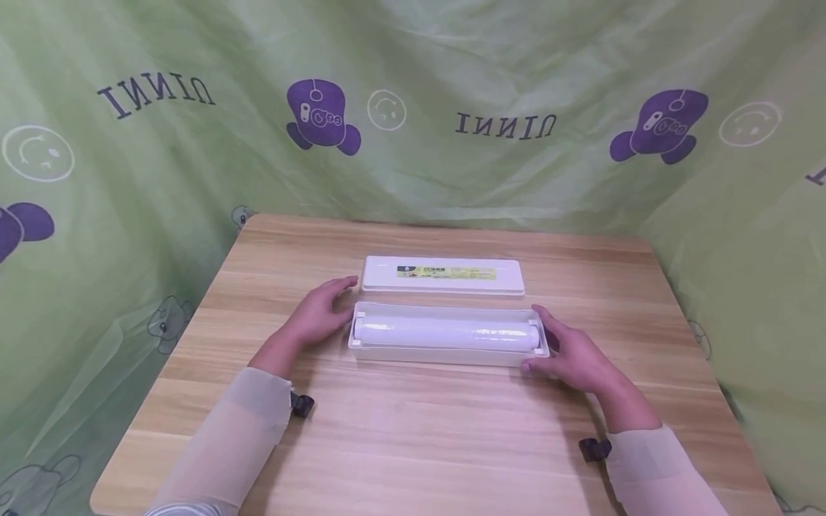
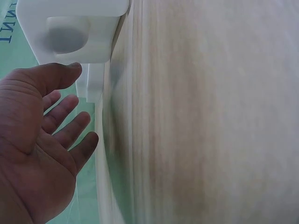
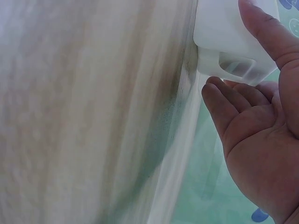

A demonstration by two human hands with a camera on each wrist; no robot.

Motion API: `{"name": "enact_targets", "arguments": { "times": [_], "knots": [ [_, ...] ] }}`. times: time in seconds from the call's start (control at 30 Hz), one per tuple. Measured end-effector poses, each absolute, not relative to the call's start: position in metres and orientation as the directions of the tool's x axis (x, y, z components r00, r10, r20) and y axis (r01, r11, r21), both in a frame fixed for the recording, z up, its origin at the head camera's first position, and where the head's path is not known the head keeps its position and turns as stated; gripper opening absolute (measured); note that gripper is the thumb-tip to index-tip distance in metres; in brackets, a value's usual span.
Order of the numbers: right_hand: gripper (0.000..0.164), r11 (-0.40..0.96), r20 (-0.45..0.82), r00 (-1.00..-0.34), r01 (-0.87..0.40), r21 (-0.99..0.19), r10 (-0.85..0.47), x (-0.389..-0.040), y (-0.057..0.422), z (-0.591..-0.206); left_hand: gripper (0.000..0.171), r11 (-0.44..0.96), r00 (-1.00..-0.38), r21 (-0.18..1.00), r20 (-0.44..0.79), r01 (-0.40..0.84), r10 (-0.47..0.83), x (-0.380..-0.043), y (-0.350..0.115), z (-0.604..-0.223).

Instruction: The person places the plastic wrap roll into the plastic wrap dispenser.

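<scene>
A long white cling film box (image 1: 445,355) lies lidless on the table, with a roll of cling film (image 1: 445,334) inside it. Just behind it is its white lid (image 1: 381,276), with a yellow and black label on top. My right hand (image 1: 574,355) grips the box's right end, thumb at the front corner and fingers at the back corner. In the right wrist view the thumb overlaps the box's white wall (image 3: 224,28). My left hand (image 1: 316,315) is at the left end, fingers spread and thumb tip close to the end wall (image 2: 98,37) with its rounded recess.
The wooden table (image 1: 413,444) has rounded corners. Green curtains (image 1: 426,179) with purple bear prints hang behind it and along both sides. Dark straps with small black mounts (image 1: 302,405) sit at both sleeve cuffs.
</scene>
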State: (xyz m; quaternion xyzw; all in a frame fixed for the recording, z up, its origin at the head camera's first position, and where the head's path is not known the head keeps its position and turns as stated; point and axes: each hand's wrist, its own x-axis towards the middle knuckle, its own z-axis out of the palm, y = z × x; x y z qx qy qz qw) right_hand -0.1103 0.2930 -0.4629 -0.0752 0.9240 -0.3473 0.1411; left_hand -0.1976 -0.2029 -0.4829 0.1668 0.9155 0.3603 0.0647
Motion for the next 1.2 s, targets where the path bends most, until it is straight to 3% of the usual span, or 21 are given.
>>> {"name": "enact_targets", "arguments": {
  "times": [1.2],
  "knots": [
    [0.125,0.75,-0.201,-0.952,-0.044,-0.66,-0.232,-0.111,0.292,-0.465,0.08,0.675,-0.94,0.698,-0.011,0.237,0.341,-0.232,-0.197,-0.48]
  ]
}}
